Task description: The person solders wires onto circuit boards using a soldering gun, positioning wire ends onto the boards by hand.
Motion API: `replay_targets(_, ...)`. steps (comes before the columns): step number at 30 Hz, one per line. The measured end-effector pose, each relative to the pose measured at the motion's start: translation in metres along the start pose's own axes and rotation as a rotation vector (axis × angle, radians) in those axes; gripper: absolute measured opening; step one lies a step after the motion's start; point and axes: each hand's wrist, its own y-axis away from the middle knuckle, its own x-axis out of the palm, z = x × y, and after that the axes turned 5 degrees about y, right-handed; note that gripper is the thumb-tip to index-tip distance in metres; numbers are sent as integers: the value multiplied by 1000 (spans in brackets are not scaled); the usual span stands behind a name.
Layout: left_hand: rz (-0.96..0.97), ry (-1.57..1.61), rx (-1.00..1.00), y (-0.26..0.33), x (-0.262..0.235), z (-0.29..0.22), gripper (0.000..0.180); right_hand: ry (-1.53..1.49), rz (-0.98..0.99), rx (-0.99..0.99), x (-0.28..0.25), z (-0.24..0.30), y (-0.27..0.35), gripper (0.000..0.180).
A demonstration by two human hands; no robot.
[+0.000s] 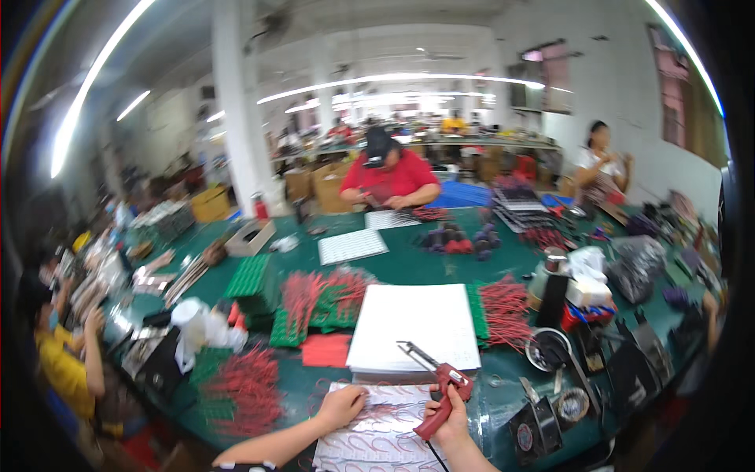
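A red soldering gun (452, 397) is gripped in my right hand (451, 417), its metal tip pointing up and to the left over the white stack. The cord runs down from its handle. Resting on a white sheet (338, 452) laid with thin red and dark wires is my left hand (343, 405). Its fingers are curled together, and whatever they may pinch is too small to make out. Just beyond both hands stands a thick stack of white sheets (417, 322). A flat red piece (325, 351) lies left of that stack.
Bundles of red wires (248, 385) lie on the green table at left, with more red wires (506, 311) at right. Green trays (253, 285) are stacked farther left. Metal fixtures (535, 429) stand by my right arm. A co-worker in red (393, 179) sits opposite.
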Motion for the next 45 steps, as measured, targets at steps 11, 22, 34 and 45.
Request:
replay_targets(11,-87,34,106,-2,8,0,11,148,-53,-43,9,-1,9,33)
replay_targets(22,-83,167,80,-2,11,-1,12,238,-84,-148,8,7,15,31)
replay_targets(34,81,-163,327,32,0,10,14,346,-173,-257,25,3,21,49)
replay_targets(45,-67,-203,308,36,-8,19,23,289,46,-149,-4,18,9,32)
